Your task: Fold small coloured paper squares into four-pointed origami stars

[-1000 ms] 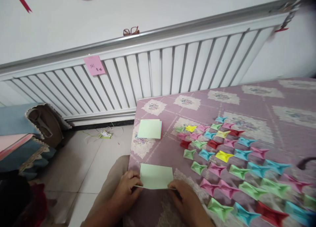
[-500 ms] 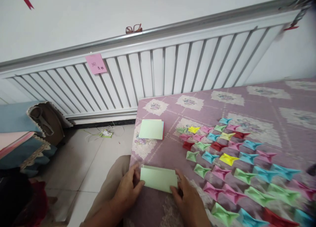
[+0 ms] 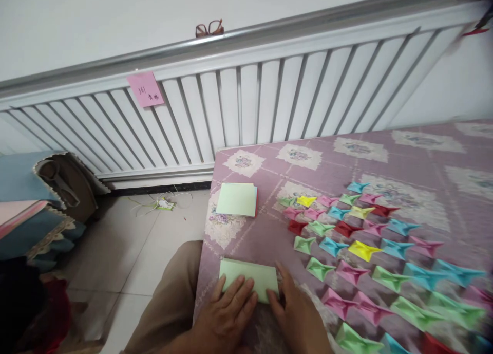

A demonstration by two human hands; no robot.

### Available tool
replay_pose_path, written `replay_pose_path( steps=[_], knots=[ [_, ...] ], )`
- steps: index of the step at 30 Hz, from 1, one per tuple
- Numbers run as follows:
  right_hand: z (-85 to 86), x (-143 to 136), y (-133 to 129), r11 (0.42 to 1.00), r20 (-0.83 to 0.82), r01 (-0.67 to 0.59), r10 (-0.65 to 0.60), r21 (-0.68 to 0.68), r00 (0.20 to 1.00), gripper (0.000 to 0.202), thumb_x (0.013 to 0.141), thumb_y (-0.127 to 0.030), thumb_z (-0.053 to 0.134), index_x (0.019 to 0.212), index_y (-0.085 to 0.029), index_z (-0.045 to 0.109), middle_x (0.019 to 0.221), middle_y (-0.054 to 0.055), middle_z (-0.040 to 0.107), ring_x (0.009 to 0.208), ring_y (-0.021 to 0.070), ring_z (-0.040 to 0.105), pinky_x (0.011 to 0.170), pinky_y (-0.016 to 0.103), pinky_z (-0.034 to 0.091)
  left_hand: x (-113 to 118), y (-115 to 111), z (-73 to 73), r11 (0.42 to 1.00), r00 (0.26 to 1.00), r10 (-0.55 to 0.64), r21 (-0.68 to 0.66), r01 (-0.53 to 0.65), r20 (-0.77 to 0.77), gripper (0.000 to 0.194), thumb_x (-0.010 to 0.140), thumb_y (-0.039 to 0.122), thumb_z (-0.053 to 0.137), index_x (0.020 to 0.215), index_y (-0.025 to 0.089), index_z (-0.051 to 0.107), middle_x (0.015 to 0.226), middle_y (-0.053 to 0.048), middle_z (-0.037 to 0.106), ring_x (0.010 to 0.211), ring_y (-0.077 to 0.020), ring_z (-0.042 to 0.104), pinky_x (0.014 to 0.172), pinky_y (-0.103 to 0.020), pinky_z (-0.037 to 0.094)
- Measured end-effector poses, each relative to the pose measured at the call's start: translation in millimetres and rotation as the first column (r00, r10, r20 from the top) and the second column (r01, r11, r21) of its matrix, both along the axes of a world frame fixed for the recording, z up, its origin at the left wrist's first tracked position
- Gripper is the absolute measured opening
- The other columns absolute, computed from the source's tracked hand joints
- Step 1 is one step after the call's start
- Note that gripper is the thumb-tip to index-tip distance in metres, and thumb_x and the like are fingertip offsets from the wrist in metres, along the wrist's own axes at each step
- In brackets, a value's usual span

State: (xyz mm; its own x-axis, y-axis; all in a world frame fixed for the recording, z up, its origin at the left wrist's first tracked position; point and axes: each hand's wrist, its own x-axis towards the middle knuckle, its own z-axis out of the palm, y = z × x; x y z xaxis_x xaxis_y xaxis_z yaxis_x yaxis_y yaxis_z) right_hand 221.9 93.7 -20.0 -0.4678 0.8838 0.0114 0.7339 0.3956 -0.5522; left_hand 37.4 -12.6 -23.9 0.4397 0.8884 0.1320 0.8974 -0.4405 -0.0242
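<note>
A light green sheet of paper [image 3: 264,276], folded into a rectangle, lies near the front left edge of the table. My left hand [image 3: 229,313] rests flat on its lower left part, fingers stretched and slightly spread. At its right end is my right hand [image 3: 296,313], the thumb on top at the lower corner and the index finger along the side edge. A small stack of square paper [image 3: 235,200], light green on top with red and blue edges showing, sits farther back. Right of my hands stand rows of folded paper pieces [image 3: 351,273] in pink, green, blue, yellow and red.
A purple floral tablecloth [image 3: 265,161] covers the table. Behind it runs a white radiator [image 3: 250,105] with a pink note [image 3: 145,89] on it and glasses [image 3: 210,29] on the ledge above. Left are a tiled floor with a cable [image 3: 165,204] and a blue-covered piece of furniture [image 3: 23,174].
My left hand has moved from the paper's left edge onto its top, its fingers now laid flat. My right hand stays at the right end. The view has tilted slightly downward.
</note>
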Motion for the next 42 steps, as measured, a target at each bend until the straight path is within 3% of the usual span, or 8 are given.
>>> replay_pose_path(
  steps=[4,13,26,33,38,42],
  knots=[
    [-2.4,0,-1,0.999,0.045,-0.005,0.003,0.047,0.999,0.049,0.087,-0.027,0.039,0.133,-0.011,0.041,0.117,0.016,0.064,0.097,0.0256,0.066,0.082,0.037,0.050,-4,1,2.2,0.996,0.999,0.005,-0.094,-0.001,0.038,0.087,0.085,0.070,0.030,0.148,0.013,0.010,0.151,-0.014,0.020,0.139,-0.0291,0.018,0.112,-0.047,0.007],
    [-2.7,2,3,0.999,0.054,0.022,-0.024,0.037,0.998,0.050,0.087,-0.035,0.040,0.133,-0.014,0.042,0.102,0.012,0.070,0.090,0.0251,0.068,0.076,0.035,0.051,-7,8,0.2,0.956,0.996,0.045,-0.293,-0.020,0.078,0.096,0.082,0.071,0.038,0.148,0.015,-0.003,0.152,-0.015,0.014,0.139,-0.0329,0.018,0.109,-0.054,0.015],
    [-4.9,3,4,0.986,0.069,-0.011,0.000,0.167,0.998,0.043,0.089,-0.031,0.044,0.128,-0.013,0.047,0.102,0.011,0.071,0.085,0.0227,0.069,0.072,0.031,0.053,-6,11,0.5,0.960,0.999,0.029,-0.278,-0.034,-0.023,0.088,0.085,0.072,0.021,0.148,0.013,0.000,0.154,-0.012,0.009,0.140,-0.0305,0.012,0.109,-0.053,0.020],
    [-7.8,5,4,0.973,0.084,-0.034,0.015,0.230,0.996,0.042,0.089,-0.030,0.047,0.128,-0.014,0.048,0.096,0.009,0.072,0.079,0.0225,0.070,0.066,0.030,0.053,-6,10,-5.9,0.964,0.998,0.038,-0.260,-0.047,-0.040,0.078,0.091,0.062,0.027,0.148,0.014,0.003,0.153,-0.012,0.012,0.140,-0.0298,0.013,0.109,-0.052,0.020],
    [-9.6,4,4,0.965,0.088,-0.040,0.018,0.259,0.996,0.041,0.089,-0.032,0.045,0.126,-0.014,0.048,0.090,0.008,0.073,0.073,0.0216,0.070,0.060,0.029,0.052,-5,10,-6.6,0.966,0.999,0.038,-0.253,-0.046,-0.037,0.085,0.088,0.066,0.028,0.148,0.013,0.002,0.153,-0.013,0.012,0.140,-0.0313,0.014,0.108,-0.052,0.021],
    [-9.6,3,5,0.956,0.093,-0.050,0.024,0.289,0.995,0.042,0.090,-0.032,0.044,0.127,-0.013,0.047,0.086,0.007,0.073,0.068,0.0207,0.069,0.056,0.029,0.050,-6,10,-7.3,0.965,0.998,0.042,-0.258,-0.052,-0.046,0.079,0.091,0.060,0.030,0.148,0.014,0.000,0.153,-0.012,0.013,0.140,-0.0307,0.013,0.108,-0.052,0.022]
  ],
)
